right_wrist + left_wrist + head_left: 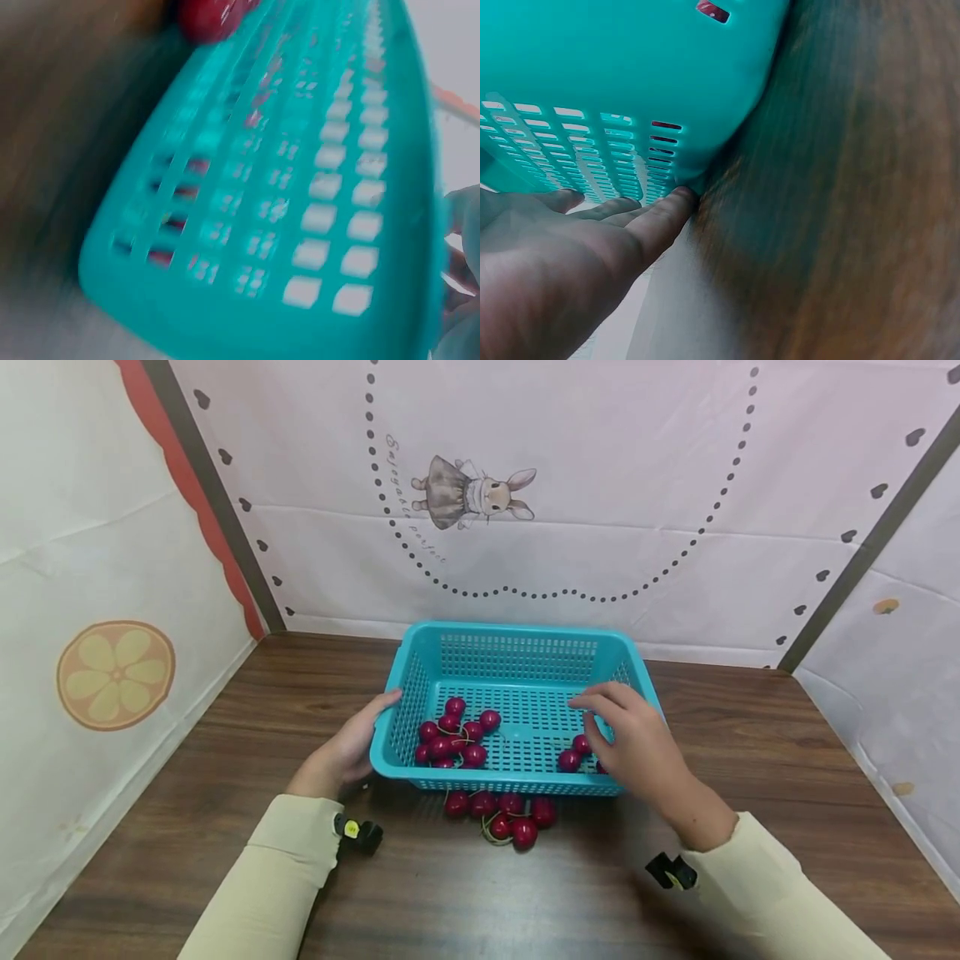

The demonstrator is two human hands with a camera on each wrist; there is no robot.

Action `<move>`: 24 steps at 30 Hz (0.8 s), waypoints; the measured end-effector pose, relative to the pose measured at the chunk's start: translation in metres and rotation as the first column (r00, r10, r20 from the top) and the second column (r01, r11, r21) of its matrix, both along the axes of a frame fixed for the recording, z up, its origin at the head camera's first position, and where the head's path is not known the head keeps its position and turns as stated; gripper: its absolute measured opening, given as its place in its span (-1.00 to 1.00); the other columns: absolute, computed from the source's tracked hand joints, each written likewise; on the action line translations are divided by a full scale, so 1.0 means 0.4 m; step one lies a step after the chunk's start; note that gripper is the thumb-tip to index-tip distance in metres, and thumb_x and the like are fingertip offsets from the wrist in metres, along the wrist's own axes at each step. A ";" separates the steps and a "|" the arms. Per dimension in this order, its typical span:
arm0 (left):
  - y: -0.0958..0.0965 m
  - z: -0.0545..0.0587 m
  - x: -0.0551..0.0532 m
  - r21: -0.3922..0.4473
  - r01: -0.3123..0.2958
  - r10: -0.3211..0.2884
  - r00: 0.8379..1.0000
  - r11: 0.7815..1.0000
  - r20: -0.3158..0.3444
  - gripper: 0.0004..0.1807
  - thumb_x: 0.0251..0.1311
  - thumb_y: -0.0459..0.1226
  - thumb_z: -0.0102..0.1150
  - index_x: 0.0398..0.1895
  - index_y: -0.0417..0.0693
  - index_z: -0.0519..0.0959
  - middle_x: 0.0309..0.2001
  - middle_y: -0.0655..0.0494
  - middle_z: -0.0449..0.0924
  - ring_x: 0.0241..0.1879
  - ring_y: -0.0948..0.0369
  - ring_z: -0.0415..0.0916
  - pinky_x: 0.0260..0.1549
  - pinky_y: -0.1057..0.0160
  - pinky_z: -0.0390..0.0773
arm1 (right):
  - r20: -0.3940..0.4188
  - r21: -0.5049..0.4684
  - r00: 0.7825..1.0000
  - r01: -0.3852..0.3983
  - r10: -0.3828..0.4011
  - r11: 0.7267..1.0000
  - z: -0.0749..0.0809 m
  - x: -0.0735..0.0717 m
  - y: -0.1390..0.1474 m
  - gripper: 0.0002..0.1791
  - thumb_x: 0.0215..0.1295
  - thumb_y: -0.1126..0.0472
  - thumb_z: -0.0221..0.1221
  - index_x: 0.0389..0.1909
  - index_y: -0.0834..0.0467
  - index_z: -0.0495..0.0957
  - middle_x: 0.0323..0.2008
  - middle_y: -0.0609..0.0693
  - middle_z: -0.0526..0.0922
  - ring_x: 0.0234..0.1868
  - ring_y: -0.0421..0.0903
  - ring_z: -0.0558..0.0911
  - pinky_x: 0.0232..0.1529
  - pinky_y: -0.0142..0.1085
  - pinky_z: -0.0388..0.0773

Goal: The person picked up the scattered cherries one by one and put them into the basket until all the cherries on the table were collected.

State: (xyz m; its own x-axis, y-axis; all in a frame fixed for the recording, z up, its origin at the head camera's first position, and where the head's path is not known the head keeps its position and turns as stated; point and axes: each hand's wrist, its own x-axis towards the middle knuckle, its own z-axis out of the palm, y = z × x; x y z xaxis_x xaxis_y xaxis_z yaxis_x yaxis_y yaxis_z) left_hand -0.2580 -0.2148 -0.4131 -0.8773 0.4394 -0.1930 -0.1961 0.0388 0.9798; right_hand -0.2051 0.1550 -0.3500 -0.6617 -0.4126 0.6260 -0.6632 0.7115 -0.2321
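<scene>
A turquoise plastic basket (525,779) with slotted walls stands on the table. At its left end, my left hand (352,745) touches the outer wall with extended fingers; the left wrist view shows the fingertips (681,196) against it low down, near the tabletop. Over the basket's right end hangs my right hand (633,739), thumb and fingers apart and loosely bent, nothing visible between them. A heap of dark red cherries (453,743) lies inside on the left. A few more cherries (570,760) lie in the front right corner, partly hidden by the right hand.
Several cherries with green stems (512,816) lie on the brown wooden table (465,902) just in front of the basket. Behind the basket rises a white patterned cloth wall (600,460), with similar cloth at the left and right sides.
</scene>
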 end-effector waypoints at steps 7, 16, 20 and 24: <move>-0.003 0.003 -0.005 -0.002 0.017 -0.017 1.000 1.000 -0.011 -0.16 0.45 0.31 -0.45 0.61 0.21 -0.39 0.57 -0.17 -0.14 0.52 -0.24 0.00 0.35 -0.26 0.28 | -0.071 -0.037 0.990 -0.127 0.124 0.991 -0.022 0.087 -0.043 -0.64 -0.02 0.46 0.47 -0.14 0.20 0.72 -0.12 0.09 0.67 -0.03 -0.02 0.64 -0.09 -0.15 0.73; -0.003 -0.003 -0.008 -0.005 0.016 -0.016 1.000 1.000 0.012 -0.16 0.44 0.32 -0.45 0.61 0.24 -0.38 0.57 -0.14 -0.13 0.52 -0.22 0.00 0.37 -0.26 0.26 | -0.022 0.014 0.957 -0.288 0.288 0.957 -0.049 0.162 -0.086 -0.55 -0.07 0.50 0.46 -0.11 0.12 0.72 -0.07 0.03 0.63 -0.04 -0.09 0.59 -0.08 -0.22 0.72; -0.004 0.000 -0.005 -0.006 0.018 -0.018 1.000 1.000 0.010 -0.15 0.44 0.33 -0.46 0.61 0.23 -0.40 0.58 -0.15 -0.16 0.53 -0.23 -0.03 0.38 -0.28 0.23 | 0.054 0.023 0.941 -0.335 0.334 0.942 -0.068 0.173 -0.097 -0.61 0.02 0.50 0.42 -0.12 0.09 0.73 -0.07 -0.02 0.63 -0.03 -0.14 0.58 -0.01 -0.29 0.69; -0.002 0.004 -0.002 -0.008 0.011 -0.011 1.000 1.000 0.010 -0.15 0.44 0.33 -0.45 0.61 0.23 -0.39 0.57 -0.16 -0.16 0.53 -0.24 -0.03 0.38 -0.29 0.23 | 0.160 0.060 0.923 -0.364 0.351 0.930 -0.087 0.170 -0.100 -0.66 0.14 0.49 0.34 -0.11 0.07 0.73 -0.10 -0.07 0.64 -0.05 -0.19 0.56 0.01 -0.34 0.67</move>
State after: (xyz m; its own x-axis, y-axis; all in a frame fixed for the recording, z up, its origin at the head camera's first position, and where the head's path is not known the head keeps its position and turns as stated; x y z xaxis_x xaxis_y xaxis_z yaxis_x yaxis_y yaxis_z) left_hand -0.2587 -0.2157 -0.4114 -0.8706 0.4473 -0.2050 -0.2053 0.0485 0.9775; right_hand -0.1373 0.1148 -0.3848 -0.5405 -0.6869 0.4858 -0.8411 0.4551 -0.2923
